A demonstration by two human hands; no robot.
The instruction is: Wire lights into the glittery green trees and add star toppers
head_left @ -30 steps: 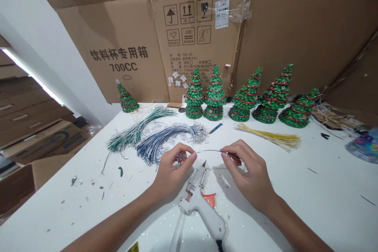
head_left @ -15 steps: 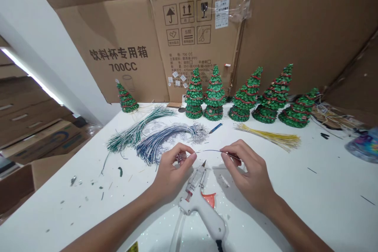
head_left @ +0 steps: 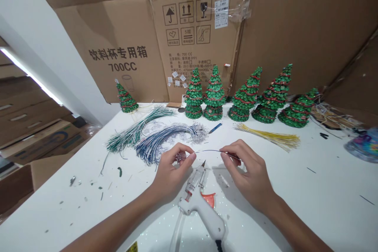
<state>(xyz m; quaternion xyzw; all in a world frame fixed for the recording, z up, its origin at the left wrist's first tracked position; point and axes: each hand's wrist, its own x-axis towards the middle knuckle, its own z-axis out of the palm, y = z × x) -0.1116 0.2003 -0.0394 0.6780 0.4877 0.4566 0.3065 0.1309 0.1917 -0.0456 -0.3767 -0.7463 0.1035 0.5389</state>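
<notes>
A thin dark blue wire (head_left: 210, 150) spans the space between my two hands, bowed slightly upward. My left hand (head_left: 174, 165) pinches its left end, which looks pale or white, between thumb and forefinger. On the right, my right hand (head_left: 246, 167) pinches the wire with thumb and fingertips. Just below and between the hands lies a white glue gun (head_left: 203, 208) with an orange trigger, its nozzle pointing up toward the wire. Behind my left hand rests a bundle of blue and white wires (head_left: 159, 141).
Several green beaded trees (head_left: 214, 94) stand along the cardboard wall (head_left: 271, 27). Green wires (head_left: 130, 132) lie at the left, yellow wires (head_left: 274, 138) at the right. A blue pen-like object (head_left: 215, 128) lies between. Scraps dot the white table (head_left: 313, 208).
</notes>
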